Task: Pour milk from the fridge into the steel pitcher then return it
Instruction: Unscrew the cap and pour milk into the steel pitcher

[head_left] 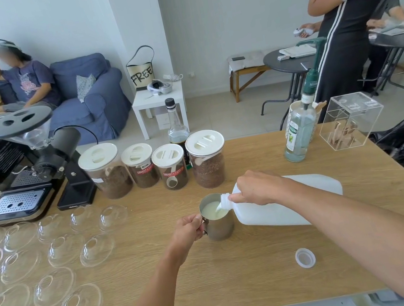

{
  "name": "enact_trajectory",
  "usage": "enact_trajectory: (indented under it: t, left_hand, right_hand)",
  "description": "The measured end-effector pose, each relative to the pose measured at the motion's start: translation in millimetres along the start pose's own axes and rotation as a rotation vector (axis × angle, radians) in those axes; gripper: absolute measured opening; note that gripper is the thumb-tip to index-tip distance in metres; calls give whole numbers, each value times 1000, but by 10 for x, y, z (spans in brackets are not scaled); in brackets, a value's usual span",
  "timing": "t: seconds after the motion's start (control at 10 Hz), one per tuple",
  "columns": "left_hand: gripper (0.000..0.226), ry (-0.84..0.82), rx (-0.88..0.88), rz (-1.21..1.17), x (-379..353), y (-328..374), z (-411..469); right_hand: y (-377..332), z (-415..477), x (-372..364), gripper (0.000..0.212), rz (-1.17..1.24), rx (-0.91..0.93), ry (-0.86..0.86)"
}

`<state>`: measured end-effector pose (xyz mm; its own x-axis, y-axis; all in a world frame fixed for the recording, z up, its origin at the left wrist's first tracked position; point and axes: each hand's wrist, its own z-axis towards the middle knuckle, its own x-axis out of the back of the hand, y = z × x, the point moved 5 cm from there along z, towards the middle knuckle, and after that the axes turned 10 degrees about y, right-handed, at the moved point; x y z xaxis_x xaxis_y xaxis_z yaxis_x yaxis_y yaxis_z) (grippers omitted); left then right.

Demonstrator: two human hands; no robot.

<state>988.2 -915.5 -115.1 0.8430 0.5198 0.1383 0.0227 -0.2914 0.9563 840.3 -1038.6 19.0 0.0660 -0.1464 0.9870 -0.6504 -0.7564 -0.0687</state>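
Right now the right hand (257, 187) grips the tipped milk jug (281, 209), pouring; left hand (188, 229) fingers close round the steel pitcher (219, 226) handle. Pitcher's partly filled. Capping with the cap (305, 258) and the fridge remain.

Bright, even daylight fills the room. Soft, faint shadows lie on the wooden bench (242, 267). Focus is sharp throughout. Wide-angle distortion bends the edges, and one seated person's face is blurred.
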Motion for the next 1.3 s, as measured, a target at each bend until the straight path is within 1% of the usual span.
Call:
enact_trajectory:
  t: [0.5,1.3]
  left_hand:
    - [50,1,-8,10,7,-35,35]
    - [46,-12,-11,37,3,6,3]
  right_hand:
    - [-1,18,-12,51,-45,-2,-6]
    - [-17,11,2,50,-47,1,-12]
